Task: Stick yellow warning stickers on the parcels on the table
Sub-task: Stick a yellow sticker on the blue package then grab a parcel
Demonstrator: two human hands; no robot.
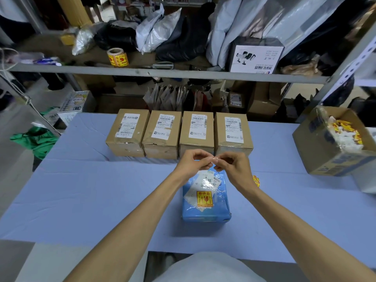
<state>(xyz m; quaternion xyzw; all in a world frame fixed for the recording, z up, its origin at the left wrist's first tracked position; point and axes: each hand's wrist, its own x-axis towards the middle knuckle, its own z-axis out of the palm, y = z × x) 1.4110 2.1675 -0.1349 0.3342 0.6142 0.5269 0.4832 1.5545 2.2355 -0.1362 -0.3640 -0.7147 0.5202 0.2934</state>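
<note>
Blue parcel glossy crinkled plastic; four boxes matt cardboard, paper labels; table cover matt cloth.

1. One view only: a head-worn wide-angle camera, facing forward and tilted down over the table.
2. Blue parcel lies just below frame centre, close under the camera.
3. Beyond the blue parcel: row of brown boxes, at mid-distance.
4. Farther beyond it, higher in frame: shelf, bowed by the lens.
</note>
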